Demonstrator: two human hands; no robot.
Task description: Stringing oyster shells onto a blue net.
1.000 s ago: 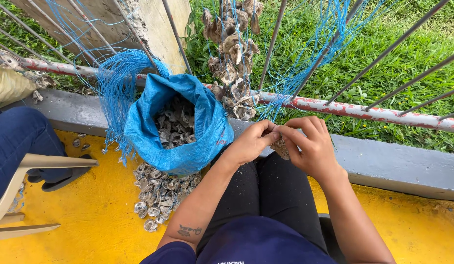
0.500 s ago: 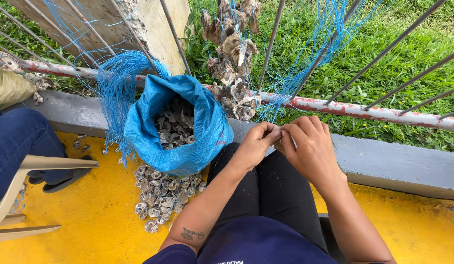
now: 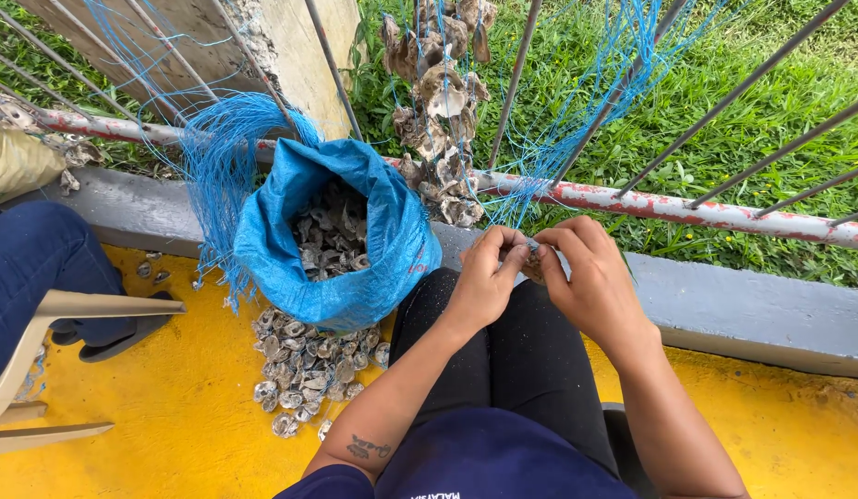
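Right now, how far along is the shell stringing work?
Done: a string of shells already hangs on the railing. In hand: the left hand and right hand pinch one shell on blue twine. Left: the blue sack holds many shells, and a pile lies below.

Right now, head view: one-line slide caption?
Both hands pinch a shell on blue string beside a blue sack of shells.

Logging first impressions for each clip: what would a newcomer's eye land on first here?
Probably the bright blue sack of shells, open at centre left on the yellow floor, with loose shells spilled below it. Next, the left hand and right hand, meeting over a small shell by the rusty rail, under hanging blue twine.
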